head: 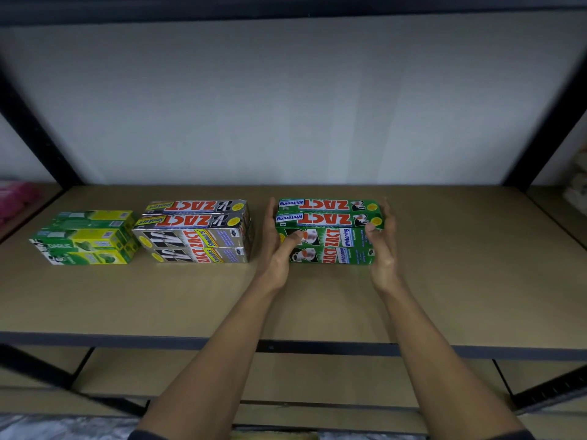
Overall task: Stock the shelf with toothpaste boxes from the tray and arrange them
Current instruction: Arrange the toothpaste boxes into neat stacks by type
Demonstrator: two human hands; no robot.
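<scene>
Left hand (279, 241) is flat against the left end of the green Zact Whitening stack (330, 238), fingers straight and pointing away, thumb lying on the stack's front face. Right hand (382, 246) mirrors it at the right end, fingers loose and only lightly bent; honestly can't tell if it's touching the cardboard or just shy of it. So both hands are spread, not gripping anything. That green stack sits two boxes high and two deep on the brown shelf board (317, 300). Just left of it is a silver Zact Smokers stack (193, 238), same layout, and further left a slightly crooked pile of green-yellow Darlie boxes (89, 239).
</scene>
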